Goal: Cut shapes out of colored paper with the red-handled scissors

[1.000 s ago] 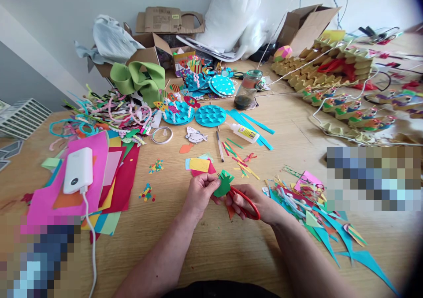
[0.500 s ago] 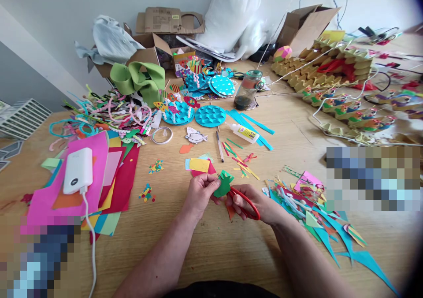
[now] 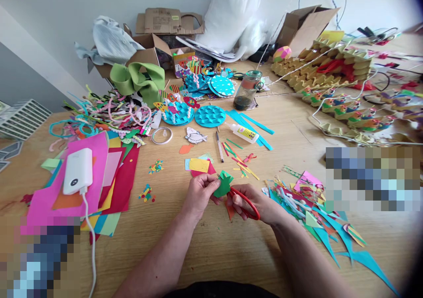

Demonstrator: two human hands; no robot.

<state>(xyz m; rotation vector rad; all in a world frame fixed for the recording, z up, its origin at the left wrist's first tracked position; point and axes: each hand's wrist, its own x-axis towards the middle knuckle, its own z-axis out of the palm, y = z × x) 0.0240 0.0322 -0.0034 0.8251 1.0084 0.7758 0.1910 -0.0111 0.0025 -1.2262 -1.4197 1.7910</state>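
My left hand (image 3: 202, 193) pinches a small piece of green paper (image 3: 224, 186) by its left edge, above the front middle of the table. Red-handled scissors (image 3: 248, 204) are held in my right hand (image 3: 251, 199), their blades at the paper and mostly hidden behind it. Jagged cuts show along the paper's upper part. Just below my hands an orange paper scrap (image 3: 229, 210) is partly covered. Beyond them lie stacked small paper pieces (image 3: 199, 164), a pen (image 3: 220, 147) and a white paper fish (image 3: 195, 135).
A glue bottle (image 3: 244, 132) lies near thin paper strips. Paper offcuts (image 3: 307, 201) spread to the right. On the left, a white power bank (image 3: 78, 171) rests on coloured sheets (image 3: 39, 207). Blue paper discs (image 3: 210, 115), a glass jar (image 3: 247, 88) and egg trays (image 3: 297, 77) stand farther back.
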